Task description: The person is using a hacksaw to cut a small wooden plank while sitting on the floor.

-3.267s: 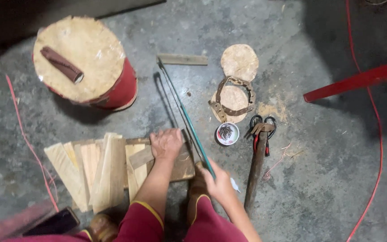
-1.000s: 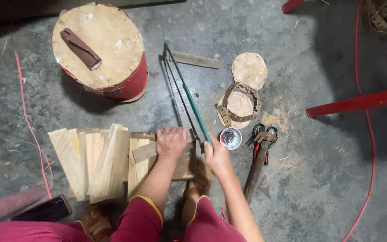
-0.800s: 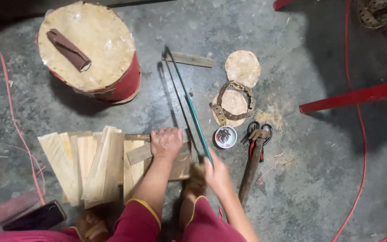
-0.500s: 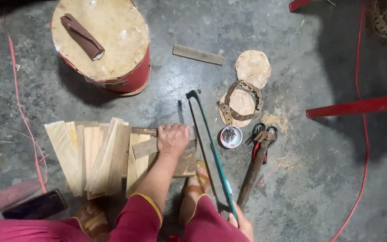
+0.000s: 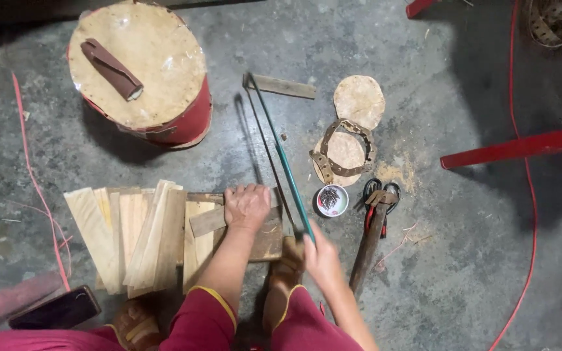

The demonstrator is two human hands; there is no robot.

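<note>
- While the left hand presses flat on a small wood strip lying across a dark board, the right hand is closed around the near end of a green-framed saw.
- Step in hand, as judged: a sawing stroke, with the blade set against the wood just right of the left hand (the contact point itself is hidden behind the frame).
- Saw location: over the concrete floor, between the left hand and a small round tin of nails.
- Saw heading: long axis runs from the right hand up and slightly left, far tip near a loose wood slat; frame tilted, far end seemingly raised.
- Strip axis: roughly left-right, so the saw crosses it at a steep angle.
- Next move calls for: firm downward pressure from the left hand so the strip does not shift, fingers kept clear of the blade, stroke kept in line with the saw's axis.
- Nearby: 1 stack of pale planks at left, 1 hammer at right, 1 red drum beyond.
</note>
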